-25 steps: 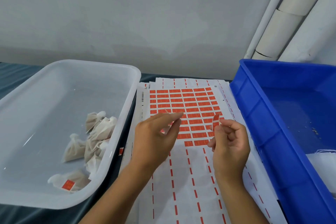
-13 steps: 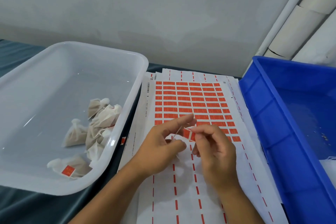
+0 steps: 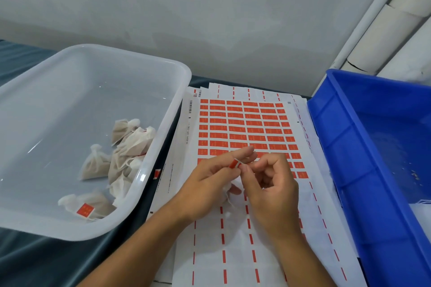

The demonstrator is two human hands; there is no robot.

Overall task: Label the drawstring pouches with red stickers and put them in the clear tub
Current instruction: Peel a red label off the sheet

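Your left hand (image 3: 210, 177) holds a small white pouch (image 3: 227, 192), mostly hidden under the palm, fingers curled round it. Your right hand (image 3: 268, 184) pinches a red sticker (image 3: 235, 162) between thumb and forefinger, right against the left fingertips. I read this as mid-application: the sticker looks not yet pressed flat onto the pouch (contact point is too small to be sure).

Progress, as far as visible:
- Clear tub (image 3: 163, 128) sits at the left edge of the bench and holds a small heap of pouches (image 3: 126, 149) against its right wall. One at the near side shows a red label (image 3: 85, 210); the others' labels can't be made out.
- Sticker sheet (image 3: 245, 128) lies mid-bench between the tubs. Its far rows are full and the near part is stripped, so plenty of stickers remain.
- Blue bin (image 3: 363, 170) at the right edge shows something white at its near corner, probably unlabelled stock, though I can't count it.
- A stray red sticker (image 3: 157, 173) lies just outside the tub's right wall.

Left to do: finish this label, drop the pouch in the tub, repeat.
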